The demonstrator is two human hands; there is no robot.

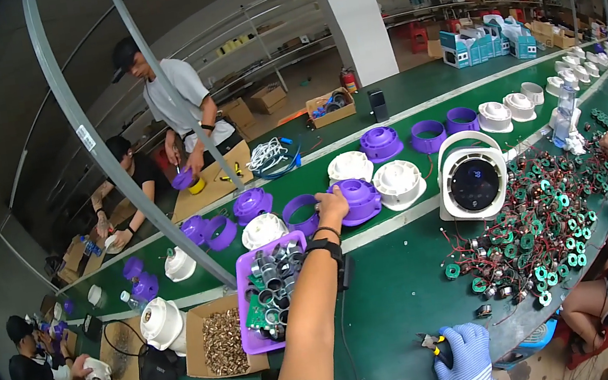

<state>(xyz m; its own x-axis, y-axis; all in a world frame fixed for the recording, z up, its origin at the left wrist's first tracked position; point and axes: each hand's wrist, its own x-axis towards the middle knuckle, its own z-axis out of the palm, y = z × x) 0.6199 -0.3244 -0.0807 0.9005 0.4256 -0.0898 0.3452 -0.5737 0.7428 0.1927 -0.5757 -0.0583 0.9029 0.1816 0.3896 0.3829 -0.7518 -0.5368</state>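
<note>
A: Where is the left hand (331, 203)?

B: Stretched out far over the green tabletop (404, 292), bare, with a black wristband on the wrist. Its fingers are curled onto the near rim of a purple fan housing (360, 199) that sits on the green conveyor belt (318, 176). Whether it truly grips or only touches the rim, I cannot tell.

A: And the right hand (464, 358)?

B: Low at the near edge of the tabletop, in a white and blue knit glove, closed around a small tool with a black and yellow handle (436, 346).

A: What lies around the housing?

B: A white fan housing (398, 181) is just beside it on the right, a purple ring (301, 213) on the left, and a further white housing (349, 166) behind it. More purple and white parts run along the belt.

A: Anything nearer the person?

B: A purple tray (247, 318) of small metal parts and green circuit boards sits just left of the outstretched forearm, with a cardboard box of brass screws (224, 343) beside it. To the right stands a white desk fan (472, 180), and past it a heap of green wound coils with red wires (539, 231).

A: Other people?

B: Several work on the far side and at both ends of the belt.
</note>
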